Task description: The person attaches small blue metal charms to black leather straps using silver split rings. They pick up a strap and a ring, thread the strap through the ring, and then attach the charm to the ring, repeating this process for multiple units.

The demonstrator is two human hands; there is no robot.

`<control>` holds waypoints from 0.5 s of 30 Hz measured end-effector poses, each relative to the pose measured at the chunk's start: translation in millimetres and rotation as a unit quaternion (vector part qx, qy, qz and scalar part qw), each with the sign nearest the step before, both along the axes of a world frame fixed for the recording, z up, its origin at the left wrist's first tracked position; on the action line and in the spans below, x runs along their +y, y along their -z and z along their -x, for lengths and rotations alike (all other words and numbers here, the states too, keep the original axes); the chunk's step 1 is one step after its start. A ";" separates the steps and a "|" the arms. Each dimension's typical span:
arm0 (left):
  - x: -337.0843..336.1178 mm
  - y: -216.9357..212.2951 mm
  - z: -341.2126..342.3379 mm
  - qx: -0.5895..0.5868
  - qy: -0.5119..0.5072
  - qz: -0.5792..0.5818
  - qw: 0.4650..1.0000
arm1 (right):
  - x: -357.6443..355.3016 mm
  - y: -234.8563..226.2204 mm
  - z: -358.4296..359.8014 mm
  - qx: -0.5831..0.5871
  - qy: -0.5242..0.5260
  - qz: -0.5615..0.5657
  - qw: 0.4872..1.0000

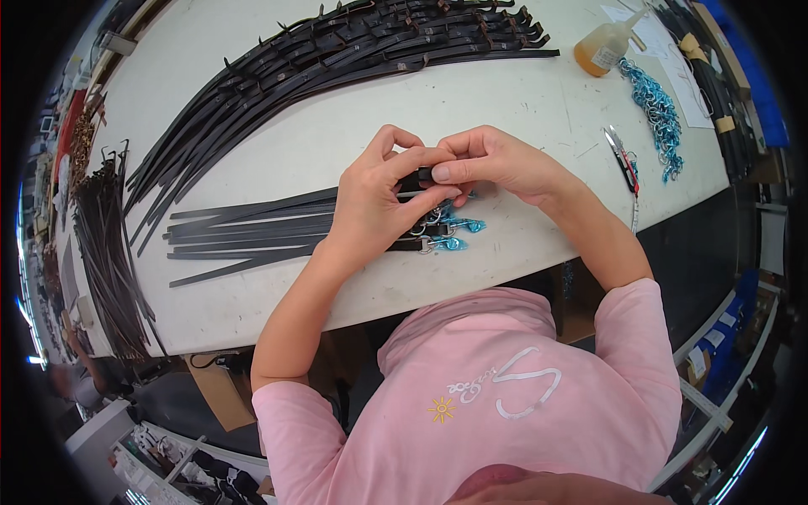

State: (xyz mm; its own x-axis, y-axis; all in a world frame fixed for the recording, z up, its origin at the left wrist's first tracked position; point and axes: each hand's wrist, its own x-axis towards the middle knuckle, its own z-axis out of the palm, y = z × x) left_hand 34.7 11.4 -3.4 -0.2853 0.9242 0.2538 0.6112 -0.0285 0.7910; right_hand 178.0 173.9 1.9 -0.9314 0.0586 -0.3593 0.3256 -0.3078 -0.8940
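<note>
Both my hands meet above the middle of the table. My left hand [370,185] grips a black strap [410,182] near its end, thumb and fingers curled round it. My right hand [492,164] pinches the tip of the same strap from the other side. What lies between the fingertips is mostly hidden. Below the hands several flat black straps [244,229] lie side by side. Their right ends carry metal snap hooks [427,245] partly wrapped in blue plastic film [453,243].
A large bundle of black straps [320,63] spans the back, another pile [105,244] hangs over the left edge. At right are an amber-liquid bottle [599,49], blue-wrapped hooks [655,114] and thread snips [624,162]. The table's front edge [471,290] runs near my body.
</note>
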 end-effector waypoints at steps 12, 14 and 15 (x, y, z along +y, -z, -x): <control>-2.0 -14.9 4.7 -0.058 0.005 0.021 0.998 | -3.7 9.6 2.6 -0.009 0.040 -0.037 0.998; -9.5 0.6 24.2 0.012 0.016 -0.007 1.000 | 1.9 8.7 1.7 0.001 0.033 -0.054 0.998; -11.9 6.9 29.8 0.046 0.022 -0.021 0.998 | 2.1 7.9 2.3 0.002 0.029 -0.067 0.997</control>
State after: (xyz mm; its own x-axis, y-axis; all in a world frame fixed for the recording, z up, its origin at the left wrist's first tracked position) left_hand 4.9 -0.5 -10.3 -0.2179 0.9237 0.3150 0.6789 -0.0884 0.7289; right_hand 175.7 176.0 -6.0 -0.9265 0.1595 -0.3408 0.3070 -0.2033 -0.9298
